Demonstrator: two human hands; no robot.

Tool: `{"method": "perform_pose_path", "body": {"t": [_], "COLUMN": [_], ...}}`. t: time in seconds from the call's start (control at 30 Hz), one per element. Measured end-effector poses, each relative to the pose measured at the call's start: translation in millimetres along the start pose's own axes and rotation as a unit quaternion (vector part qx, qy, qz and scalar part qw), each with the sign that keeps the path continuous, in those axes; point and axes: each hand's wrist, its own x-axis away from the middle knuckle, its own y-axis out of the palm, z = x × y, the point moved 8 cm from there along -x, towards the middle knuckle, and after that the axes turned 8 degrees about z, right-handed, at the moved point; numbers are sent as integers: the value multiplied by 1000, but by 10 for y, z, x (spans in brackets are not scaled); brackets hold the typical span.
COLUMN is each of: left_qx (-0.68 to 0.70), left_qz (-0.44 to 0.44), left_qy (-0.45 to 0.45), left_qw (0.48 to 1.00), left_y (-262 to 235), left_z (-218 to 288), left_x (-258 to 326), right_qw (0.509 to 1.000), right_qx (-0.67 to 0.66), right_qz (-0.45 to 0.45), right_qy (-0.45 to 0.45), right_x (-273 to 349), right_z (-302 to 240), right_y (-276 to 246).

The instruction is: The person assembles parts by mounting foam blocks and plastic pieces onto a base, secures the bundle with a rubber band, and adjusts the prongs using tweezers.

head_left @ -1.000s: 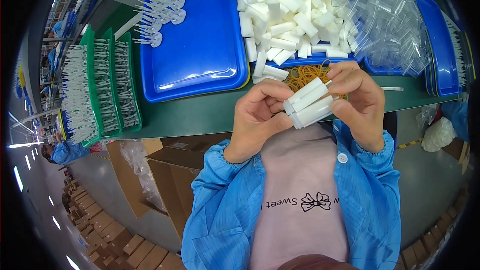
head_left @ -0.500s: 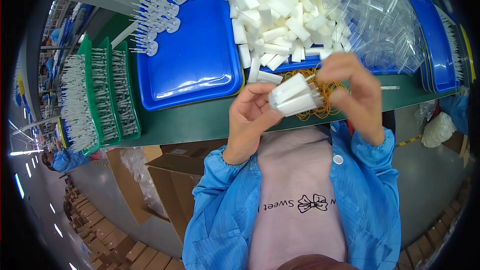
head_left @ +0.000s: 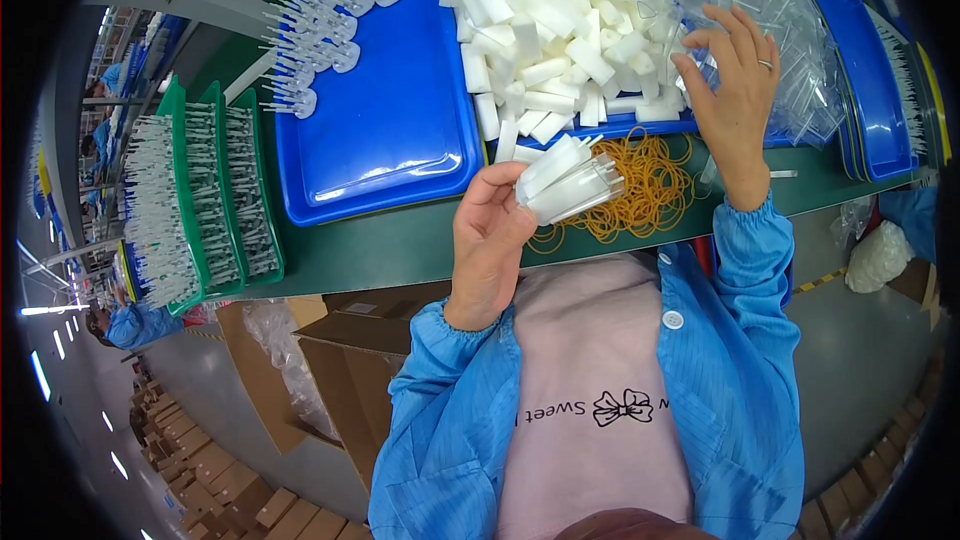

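My left hand point(head_left: 490, 245) is closed on a clear plastic pronged piece point(head_left: 570, 180). White foam blocks and clear plastic sit around its prongs. My right hand point(head_left: 735, 90) is open, fingers apart, at the left edge of a heap of clear plastic sleeves point(head_left: 790, 80); nothing shows in its grasp. White foam blocks point(head_left: 550, 50) lie piled on a blue tray to its left. Between my hands, orange rubber bands point(head_left: 640, 190) form a loose heap on the green table point(head_left: 400, 250).
A blue tray point(head_left: 380, 140) at the left carries several clear pronged pieces point(head_left: 310, 45) along its far left side. Green racks point(head_left: 205, 200) filled with pronged pieces stand farther left. More blue trays point(head_left: 870, 90) are stacked at the right. An open cardboard box point(head_left: 350, 350) sits below the table edge.
My right hand has moved away from the pronged piece, up and to the right to the clear sleeves, and its fingers have spread. My left hand still holds the piece, shifted slightly left.
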Motion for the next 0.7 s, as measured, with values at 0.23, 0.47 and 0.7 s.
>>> {"method": "perform_pose_path", "body": {"t": [0.23, 0.47, 0.7], "left_qx": [-51, -230, -292], "left_qz": [15, -44, -35], "left_qy": [65, 196, 255], "left_qw": [997, 952, 921], "left_y": [87, 189, 243], "left_z": [103, 209, 307], "left_x": [1, 125, 183], "right_qw": [821, 679, 658], "right_qx": [-495, -660, -666], "right_qz": [26, -64, -58], "right_qy": [283, 315, 345], "right_x": [112, 217, 257], "right_z": [-68, -447, -460], "right_y": [-213, -303, -243]}}
